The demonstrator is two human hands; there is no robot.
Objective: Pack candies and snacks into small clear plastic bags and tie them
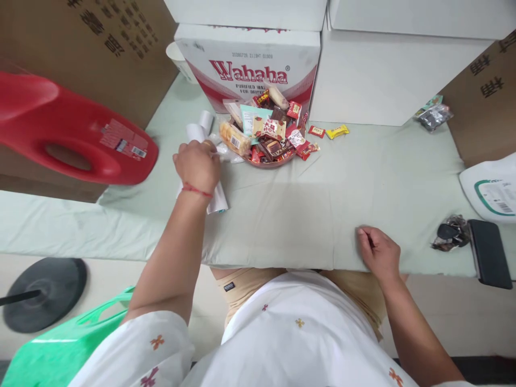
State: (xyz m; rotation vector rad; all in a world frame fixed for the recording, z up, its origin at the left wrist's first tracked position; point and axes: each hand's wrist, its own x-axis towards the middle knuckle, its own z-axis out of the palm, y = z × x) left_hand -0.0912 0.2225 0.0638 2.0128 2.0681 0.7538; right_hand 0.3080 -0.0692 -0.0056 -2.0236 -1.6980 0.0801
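My left hand (197, 165) is closed on a clear plastic bag (221, 198) that lies on the pale green table cloth (306, 204), just left of a round dish of wrapped snacks (269, 137). A red string is tied round that wrist. Two white rolls (200, 128) stand just beyond the hand. My right hand (377, 251) rests with curled fingers on the cloth near the front edge of the table; nothing shows in it.
A Wahaha carton (250, 67) and white boxes (387, 75) stand behind the dish. A red jug (72, 129) lies at the left. Two loose sweets (328, 131), a dark packet (434, 116), keys (450, 234), a black phone (488, 253), a white bag (494, 188). Green bag (60, 349) on floor.
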